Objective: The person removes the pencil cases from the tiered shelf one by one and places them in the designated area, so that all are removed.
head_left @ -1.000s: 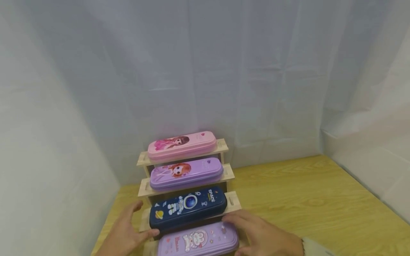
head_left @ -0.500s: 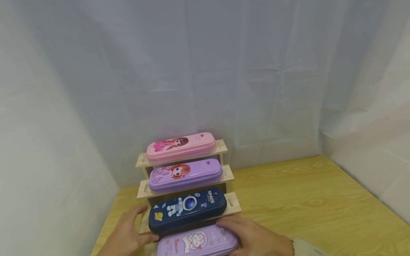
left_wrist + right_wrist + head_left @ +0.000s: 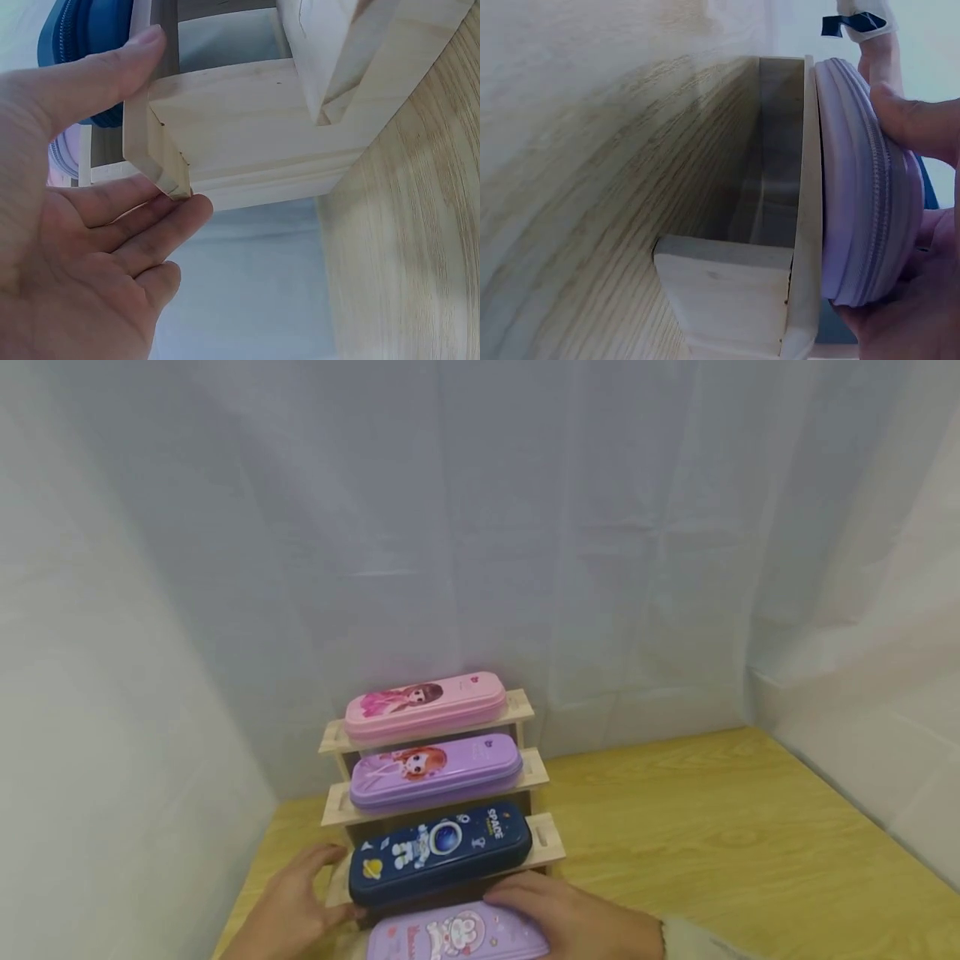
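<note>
A four-tier wooden rack (image 3: 547,841) stood on a wood-grain table (image 3: 690,827). From top to bottom, its tiers bore a pink case (image 3: 426,708), a purple case (image 3: 437,772), a dark blue case (image 3: 440,853) and a lilac case (image 3: 459,935).

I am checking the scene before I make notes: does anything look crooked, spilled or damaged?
No, nothing stands out. The pink case, purple case and navy case each rest face-up on their own step of the wooden rack. The lilac case, partly hidden by the right hand, shows no damage where visible.
</note>
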A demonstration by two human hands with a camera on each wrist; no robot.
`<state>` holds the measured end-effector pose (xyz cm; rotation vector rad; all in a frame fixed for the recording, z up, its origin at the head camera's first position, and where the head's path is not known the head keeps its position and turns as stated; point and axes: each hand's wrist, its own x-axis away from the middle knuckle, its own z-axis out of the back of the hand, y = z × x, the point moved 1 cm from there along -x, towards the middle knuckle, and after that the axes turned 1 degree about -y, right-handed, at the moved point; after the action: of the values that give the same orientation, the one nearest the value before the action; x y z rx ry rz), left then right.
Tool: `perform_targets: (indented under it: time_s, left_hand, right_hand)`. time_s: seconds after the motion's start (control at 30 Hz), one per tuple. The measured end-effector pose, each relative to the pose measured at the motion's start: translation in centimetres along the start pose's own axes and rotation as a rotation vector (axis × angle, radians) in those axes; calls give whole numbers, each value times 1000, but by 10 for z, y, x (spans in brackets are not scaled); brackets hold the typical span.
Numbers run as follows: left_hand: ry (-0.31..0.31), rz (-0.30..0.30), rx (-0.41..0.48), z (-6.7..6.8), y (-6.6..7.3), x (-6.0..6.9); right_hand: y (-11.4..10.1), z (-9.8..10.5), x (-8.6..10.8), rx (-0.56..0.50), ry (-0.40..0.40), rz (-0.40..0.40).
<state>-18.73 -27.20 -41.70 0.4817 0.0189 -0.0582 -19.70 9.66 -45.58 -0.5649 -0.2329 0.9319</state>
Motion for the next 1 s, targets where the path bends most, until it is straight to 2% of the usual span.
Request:
perform_targets:
  time_s: [0.1,0.2,0.47,0.6,0.73,1.0]
  left_hand:
    - [-8,19,-3,1,0,-1]
    - [-14,31,-9,3,0,-2]
    - [-14,4,-28,6,-1,-3]
    - [-8,-8,-26,7,0,-3]
    - [7,-26,-22,7,-1,-2]
    - [18,-31,-3,6,-1,-1]
  right_hand:
    - [1,-1,-5,23,-6,55]
    - [1,-2,-9,19,-28,77]
    - [0,-4,-10,-2,-22,119]
    - [-2,-3,-5,8,-10,115]
    - [-12,7,3,5,-2,115]
    - [-31,36,17,-122,6,35]
